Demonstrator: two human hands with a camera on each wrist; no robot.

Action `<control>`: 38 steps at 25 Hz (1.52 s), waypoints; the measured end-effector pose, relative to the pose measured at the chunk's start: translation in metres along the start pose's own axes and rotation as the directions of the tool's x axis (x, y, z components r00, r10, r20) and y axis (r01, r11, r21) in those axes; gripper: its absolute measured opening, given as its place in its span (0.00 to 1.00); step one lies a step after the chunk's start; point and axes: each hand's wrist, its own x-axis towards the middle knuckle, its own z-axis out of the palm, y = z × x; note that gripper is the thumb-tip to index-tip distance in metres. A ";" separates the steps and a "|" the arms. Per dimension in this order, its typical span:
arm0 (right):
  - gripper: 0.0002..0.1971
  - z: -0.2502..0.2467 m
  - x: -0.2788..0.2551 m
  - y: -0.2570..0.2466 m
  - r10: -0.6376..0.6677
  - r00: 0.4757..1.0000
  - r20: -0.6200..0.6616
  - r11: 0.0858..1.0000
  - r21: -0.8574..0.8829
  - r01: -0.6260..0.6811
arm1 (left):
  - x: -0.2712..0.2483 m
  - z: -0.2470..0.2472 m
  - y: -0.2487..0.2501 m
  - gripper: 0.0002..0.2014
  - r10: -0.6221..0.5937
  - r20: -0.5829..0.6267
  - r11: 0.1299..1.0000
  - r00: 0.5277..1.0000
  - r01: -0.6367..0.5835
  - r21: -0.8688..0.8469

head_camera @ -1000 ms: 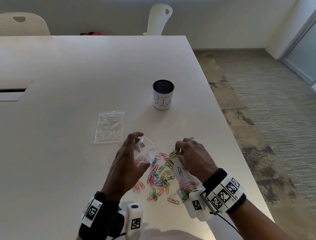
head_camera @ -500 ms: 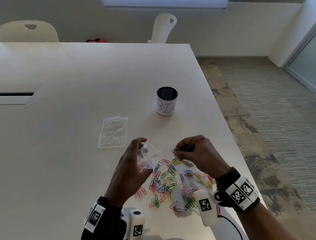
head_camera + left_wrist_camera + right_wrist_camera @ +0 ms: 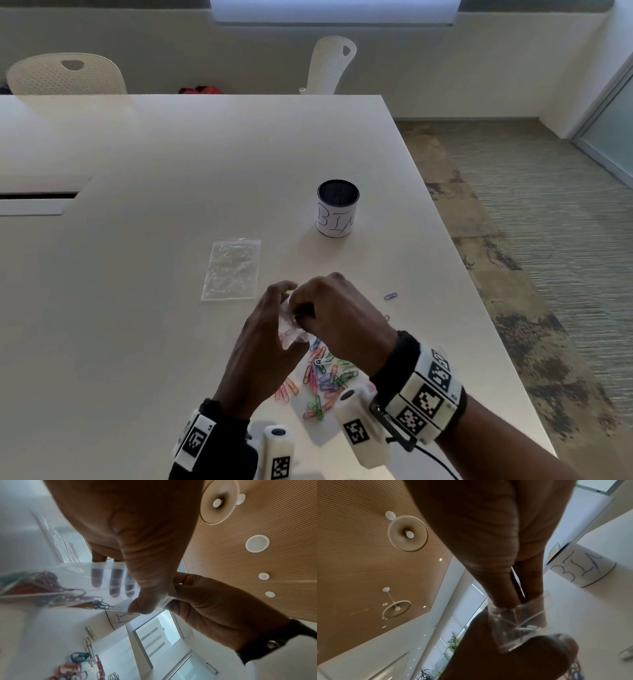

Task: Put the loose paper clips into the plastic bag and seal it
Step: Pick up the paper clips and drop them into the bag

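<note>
My left hand holds a small clear plastic bag upright above the table, and several clips lie inside the bag. Its fingers show through the plastic. My right hand sits right at the bag's mouth, thumb and fingers pinching a thin paper clip pointed down into it. A pile of coloured loose paper clips lies on the table just below and nearer than both hands. One more clip lies alone to the right.
A second clear bag lies flat to the left of the hands. A black mesh cup labelled BIN stands behind them. The white table ends close on the right; chairs stand at the far side.
My right hand rose from the pile with clips pinched and moved left to the bag's mouth. The left hand kept the bag held up in about the same place.
</note>
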 end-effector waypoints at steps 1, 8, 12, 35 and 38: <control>0.06 0.002 0.002 -0.003 -0.005 1.000 0.020 1.000 -0.003 0.005 | -0.001 -0.001 0.002 0.33 0.006 -0.012 1.000 1.000 -0.006 -0.017; 0.04 -0.001 0.003 -0.016 -0.044 0.998 0.054 0.999 0.025 0.042 | -0.003 -0.006 0.004 0.31 0.009 -0.075 0.997 0.997 -0.014 -0.077; 0.08 -0.018 -0.006 -0.010 -0.074 0.997 0.001 0.996 0.042 0.074 | -0.002 -0.003 0.002 0.33 -0.002 -0.061 0.999 0.998 -0.001 -0.044; 0.14 -0.010 -0.029 0.090 0.304 0.946 0.111 0.937 -0.216 -0.276 | -0.002 -0.005 -0.006 0.35 0.028 -0.039 1.000 0.999 -0.029 -0.009; 0.36 -0.019 -0.034 0.085 0.376 0.918 0.123 0.885 -0.341 -0.317 | -0.003 -0.005 -0.006 0.35 0.025 -0.035 1.000 0.999 -0.026 -0.006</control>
